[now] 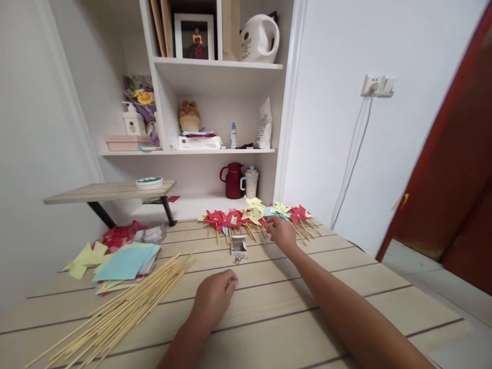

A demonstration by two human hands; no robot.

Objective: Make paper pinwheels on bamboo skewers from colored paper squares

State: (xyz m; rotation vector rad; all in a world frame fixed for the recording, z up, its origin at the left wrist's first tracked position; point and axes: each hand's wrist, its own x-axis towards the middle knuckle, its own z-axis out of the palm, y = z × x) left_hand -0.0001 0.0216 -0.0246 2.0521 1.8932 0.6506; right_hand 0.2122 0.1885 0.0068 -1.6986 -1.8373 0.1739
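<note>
My right hand [282,233] reaches far across the wooden table [292,318] and touches the row of paper pinwheels [253,215] in red, yellow and blue; whether it grips one I cannot tell. My left hand [215,294] rests on the table as a loose fist, with nothing visibly in it. Just beyond the left hand stands a small open white box [239,245] with small metal pins [239,259] spilled beside it. A pile of thin wooden sticks [119,312] lies to the left of that hand.
A stack of coloured paper squares [125,262] and red paper scraps [119,233] lie at the left. Behind the table are white shelves with a red jug [232,180], a mug [250,182] and bottles. A small wooden shelf [109,191] juts out at left. A cable hangs from a wall socket [376,85].
</note>
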